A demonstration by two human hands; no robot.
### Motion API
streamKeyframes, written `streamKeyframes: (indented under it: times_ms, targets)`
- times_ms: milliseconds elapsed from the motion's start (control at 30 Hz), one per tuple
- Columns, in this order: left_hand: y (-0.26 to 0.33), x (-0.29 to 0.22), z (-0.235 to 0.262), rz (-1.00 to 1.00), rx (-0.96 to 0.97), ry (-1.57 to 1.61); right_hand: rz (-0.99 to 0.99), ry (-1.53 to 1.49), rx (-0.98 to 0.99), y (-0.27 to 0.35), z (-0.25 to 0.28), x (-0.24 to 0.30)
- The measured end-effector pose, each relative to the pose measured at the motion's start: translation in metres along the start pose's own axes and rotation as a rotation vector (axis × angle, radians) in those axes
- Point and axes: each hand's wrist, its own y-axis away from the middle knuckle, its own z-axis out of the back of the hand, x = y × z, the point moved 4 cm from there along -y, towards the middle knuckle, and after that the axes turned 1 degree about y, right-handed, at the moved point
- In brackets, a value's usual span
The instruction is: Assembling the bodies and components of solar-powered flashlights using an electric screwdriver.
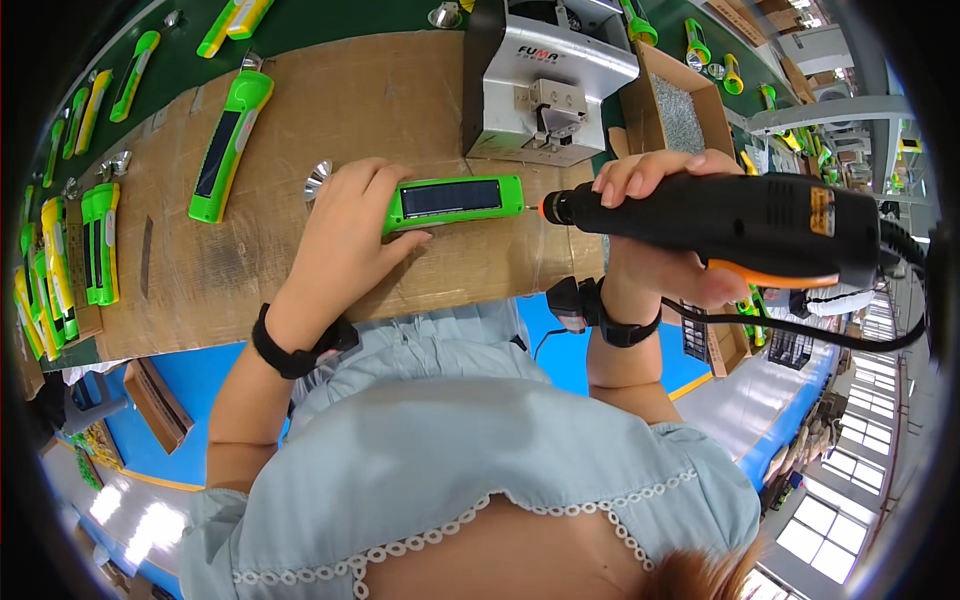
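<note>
My left hand (352, 230) is closed round the left end of a green flashlight body (450, 200) with a dark solar panel on its side, held on the cardboard-covered table. A shiny cone-shaped reflector (318, 180) shows beside my fingers. My right hand (665, 235) grips a black electric screwdriver (740, 222) with an orange lever, lying level. Its thin bit points left and meets the right end of the flashlight, or nearly so; the exact contact is too small to tell. My left fingers hide the flashlight's left end.
A metal screw-feeder machine (545, 90) stands beyond the flashlight. Right of it is a cardboard box (690, 110) of small screws. Another green flashlight (232, 145) lies on the cardboard sheet (370, 90). More green and yellow flashlights (100, 240) lie at left. The screwdriver's black cable (800, 335) loops at right.
</note>
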Motion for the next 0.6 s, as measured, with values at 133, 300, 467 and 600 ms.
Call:
streamKeyframes:
  times_ms: [133,300,467,600]
  targets:
    - [0.002,0.004,-0.006,-0.018,-0.018,0.008,-0.062,-0.013,-0.025,0.006,-0.002,-0.006]
    - [0.004,0.006,-0.008,-0.025,-0.009,0.02,-0.173,0.17,-0.104,0.013,-0.006,-0.016]
    - [0.004,0.006,-0.007,-0.026,-0.006,0.063,-0.256,0.141,-0.104,0.018,-0.004,-0.035]
    - [0.002,0.007,-0.008,-0.044,-0.012,0.048,-0.249,0.066,-0.043,0.017,-0.004,-0.037]
